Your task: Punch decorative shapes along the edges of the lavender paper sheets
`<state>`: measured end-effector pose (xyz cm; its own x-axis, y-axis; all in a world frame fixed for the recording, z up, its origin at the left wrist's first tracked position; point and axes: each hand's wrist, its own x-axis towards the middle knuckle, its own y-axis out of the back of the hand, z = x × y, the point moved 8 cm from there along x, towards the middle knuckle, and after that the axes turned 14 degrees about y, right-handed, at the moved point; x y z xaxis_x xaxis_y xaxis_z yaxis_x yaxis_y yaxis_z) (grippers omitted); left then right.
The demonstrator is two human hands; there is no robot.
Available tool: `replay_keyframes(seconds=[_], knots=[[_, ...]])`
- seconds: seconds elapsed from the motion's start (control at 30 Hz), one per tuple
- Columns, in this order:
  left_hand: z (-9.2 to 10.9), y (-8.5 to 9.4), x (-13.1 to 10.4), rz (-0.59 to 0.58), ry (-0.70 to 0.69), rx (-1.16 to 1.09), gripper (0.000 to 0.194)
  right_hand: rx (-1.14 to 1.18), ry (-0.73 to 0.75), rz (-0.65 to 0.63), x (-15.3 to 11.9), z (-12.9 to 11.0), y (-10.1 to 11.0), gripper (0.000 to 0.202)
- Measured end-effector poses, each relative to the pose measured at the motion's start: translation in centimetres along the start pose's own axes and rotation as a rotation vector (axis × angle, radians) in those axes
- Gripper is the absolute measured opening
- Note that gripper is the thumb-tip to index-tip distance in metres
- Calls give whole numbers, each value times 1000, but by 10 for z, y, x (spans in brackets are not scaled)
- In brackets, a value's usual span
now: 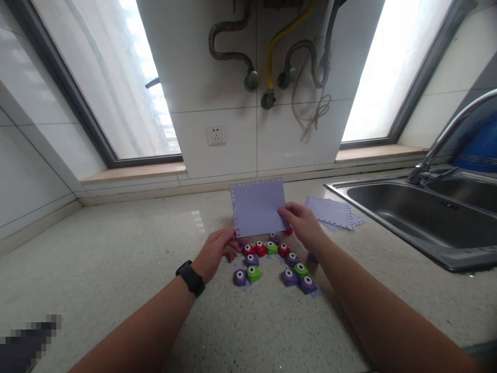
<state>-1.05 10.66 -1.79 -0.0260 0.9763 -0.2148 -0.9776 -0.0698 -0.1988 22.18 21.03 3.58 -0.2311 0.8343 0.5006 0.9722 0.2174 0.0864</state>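
A light purple sheet of paper [259, 207], with small punched shapes along its top and left edges, is raised above the counter. My right hand [305, 223] pinches its right edge between thumb and fingers. At the lower left corner, my left hand [215, 254] has its thumb and index finger together on the paper, the other fingers curled below. Under and in front of the sheet sit several small craft punches in red, green and purple, among them a green one [253, 274], a red one [260, 248] and a purple one [308, 284].
More purple punched sheets [330, 211] lie on the speckled counter [128, 248] to the right, beside a steel sink [407, 217] with a faucet [438, 134]. Hoses, pipe valves and a wall socket [216, 134] are on the tiled wall behind. Tiny paper bits are scattered around the punches.
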Motion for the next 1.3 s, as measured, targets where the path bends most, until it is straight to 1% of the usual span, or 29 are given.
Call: replay_keyframes(seconds=[0.2, 0.3, 0.53, 0.77, 0.93, 1.1, 1.2, 1.3], knots=[[0, 3, 1, 8, -26, -11, 39, 74, -8, 22, -1, 4, 2, 32], [0, 6, 2, 21, -32, -29, 39, 104, 16, 20, -2, 1, 1, 30], [-1, 12, 4, 44, -46, -70, 33, 138, 63, 65, -1, -10, 3, 28], [2, 8, 1, 9, -45, -57, 35, 157, 70, 70, -2, -12, 3, 28], [3, 5, 0, -6, -37, -48, 35, 99, 77, 29, -2, -11, -1, 30], [3, 1, -3, -68, -58, -34, 37, 41, 72, -64, -5, -13, -13, 29], [-1, 2, -1, -72, -49, -42, 39, 10, 85, -110, -6, -15, -19, 28], [-4, 3, 1, -59, -38, -33, 42, -4, 82, -133, -7, -12, -22, 28]])
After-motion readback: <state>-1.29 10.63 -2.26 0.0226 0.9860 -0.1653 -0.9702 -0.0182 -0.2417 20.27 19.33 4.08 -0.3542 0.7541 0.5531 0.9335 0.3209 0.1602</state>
